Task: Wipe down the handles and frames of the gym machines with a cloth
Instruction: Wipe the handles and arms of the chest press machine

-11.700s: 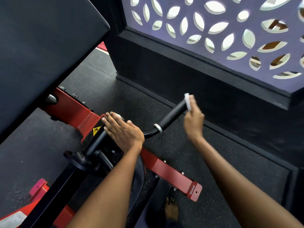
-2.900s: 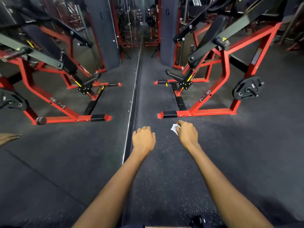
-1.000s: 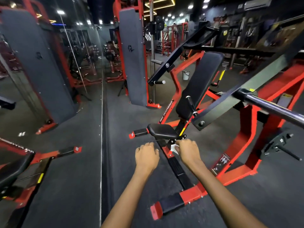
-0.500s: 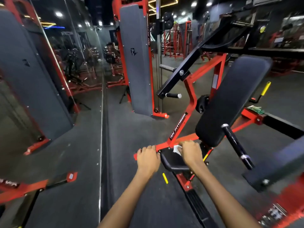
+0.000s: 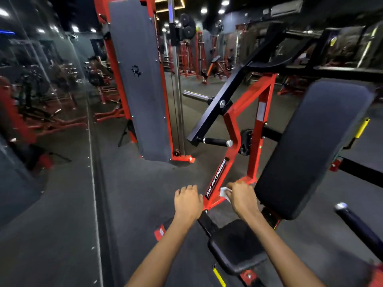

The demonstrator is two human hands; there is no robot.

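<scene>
Item, as I read it: right hand (image 5: 241, 198) pinching the cloth (image 5: 224, 193) at the red frame (image 5: 232, 146), 12 o'clock of the seat (image 5: 238, 245); left hand (image 5: 187, 200) curled, empty; risk: small cloth slipping free mid-wipe, handle (image 5: 215, 141) skipped.

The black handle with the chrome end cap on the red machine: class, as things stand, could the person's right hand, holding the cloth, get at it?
Probably yes. The right hand, gripping the cloth, is low by the red frame; the handle sticks out sideways above it with nothing across the way.
</scene>
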